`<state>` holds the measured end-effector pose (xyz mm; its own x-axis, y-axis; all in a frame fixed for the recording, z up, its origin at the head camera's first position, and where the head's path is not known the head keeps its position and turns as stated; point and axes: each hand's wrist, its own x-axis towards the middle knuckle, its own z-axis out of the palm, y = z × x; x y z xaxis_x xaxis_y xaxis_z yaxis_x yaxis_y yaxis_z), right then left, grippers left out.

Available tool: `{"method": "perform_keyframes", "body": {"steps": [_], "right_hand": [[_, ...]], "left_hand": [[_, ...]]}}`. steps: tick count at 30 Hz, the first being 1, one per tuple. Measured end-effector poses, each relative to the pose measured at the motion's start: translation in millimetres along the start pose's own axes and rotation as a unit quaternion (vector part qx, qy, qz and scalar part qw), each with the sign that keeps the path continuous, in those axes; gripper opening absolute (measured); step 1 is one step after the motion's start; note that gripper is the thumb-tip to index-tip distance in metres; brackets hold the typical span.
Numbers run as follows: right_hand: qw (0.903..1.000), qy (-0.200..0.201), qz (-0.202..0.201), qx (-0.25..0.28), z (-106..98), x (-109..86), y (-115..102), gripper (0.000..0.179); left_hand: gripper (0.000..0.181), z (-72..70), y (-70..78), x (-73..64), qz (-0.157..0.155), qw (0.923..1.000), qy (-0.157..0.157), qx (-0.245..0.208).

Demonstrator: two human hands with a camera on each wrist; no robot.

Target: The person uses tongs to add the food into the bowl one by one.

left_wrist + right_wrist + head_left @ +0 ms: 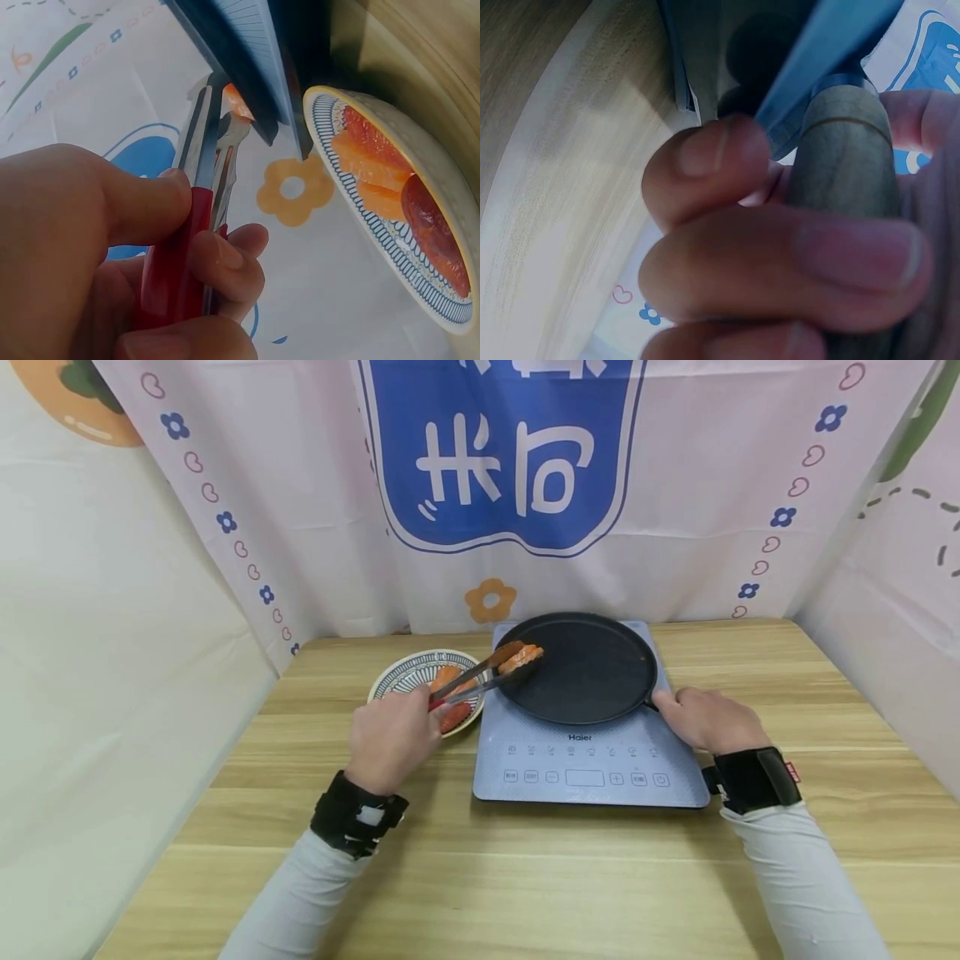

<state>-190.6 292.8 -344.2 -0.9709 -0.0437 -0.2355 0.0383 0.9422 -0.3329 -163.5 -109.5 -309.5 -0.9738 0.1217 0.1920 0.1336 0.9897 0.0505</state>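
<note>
My left hand point(396, 737) grips a pair of tongs point(177, 259) by their red handles. Between the tong tips is an orange piece of what looks like salmon point(522, 658), over the left rim of a flat black pan point(581, 672). Curled round the pan's wooden handle point(844, 157) are the fingers of my right hand point(708, 718). Left of the pan, partly behind the tongs and left hand, a patterned plate point(392, 681) holds more orange pieces point(364, 161) and a darker red piece point(431, 225).
Under the pan lies a grey induction cooker point(592, 789), its touch buttons along the front. The wooden table point(480, 877) ends at a printed cloth point(315, 527) at the back, with pale cloth walls at both sides. Black straps circle both wrists.
</note>
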Motion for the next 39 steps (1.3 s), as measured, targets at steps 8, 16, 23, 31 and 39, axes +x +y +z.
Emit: {"method": "perform_keyframes", "body": {"steps": [8, 16, 23, 31, 39], "right_hand": [[1.0, 0.003, 0.001, -0.003, -1.4, 0.2, 0.4, 0.068], [1.0, 0.004, -0.001, -0.005, -1.7, 1.1, -1.0, 0.067], [1.0, -0.001, 0.001, -0.009, -2.4, 0.9, -0.5, 0.067], [1.0, -0.003, 0.003, -0.008, -1.5, 0.7, 0.4, 0.067], [1.0, 0.002, -0.002, -0.004, -0.6, -1.0, -0.3, 0.066]], "left_hand": [[0.031, -1.2, -2.1, -0.9, 0.003, 0.9996, 0.026, 0.008], [0.028, 5.5, -2.3, 3.5, 0.004, 0.9991, 0.043, -0.002], [0.029, 10.8, 4.7, 16.9, -0.003, 0.9987, 0.05, 0.006], [0.032, 18.7, 14.6, 36.4, -0.006, 0.9992, 0.039, 0.007], [0.03, 27.1, 20.6, 44.1, -0.022, 0.999, 0.038, -0.004]]}}
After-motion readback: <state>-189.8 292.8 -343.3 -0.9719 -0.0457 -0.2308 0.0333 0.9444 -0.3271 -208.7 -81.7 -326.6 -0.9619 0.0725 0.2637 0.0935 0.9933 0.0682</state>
